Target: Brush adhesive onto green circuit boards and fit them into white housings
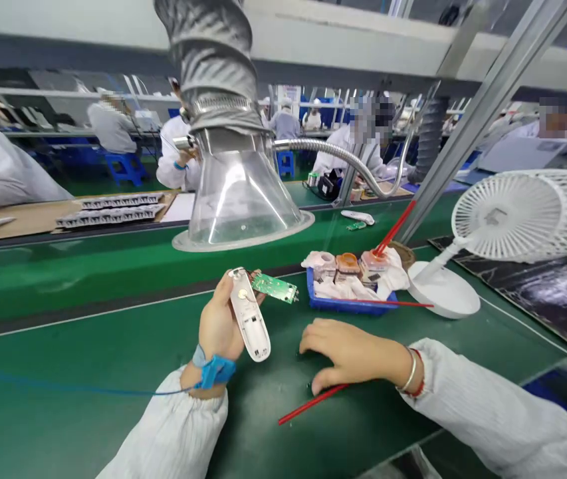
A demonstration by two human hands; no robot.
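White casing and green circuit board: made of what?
The white casing looks like moulded plastic, smooth with a soft gloss. The green circuit board looks like solder-masked fibreglass, with a shiny green coat and metallic pads; its core doesn't show.

Left hand (219,324) holds white casing (250,319), green circuit board (275,288); right hand (347,349) near red stick (312,404).

left hand (219,327) stands raised on its edge, fingers curled shut; right hand (345,349) lies palm down to its right, fingers loosely spread, wrist low.
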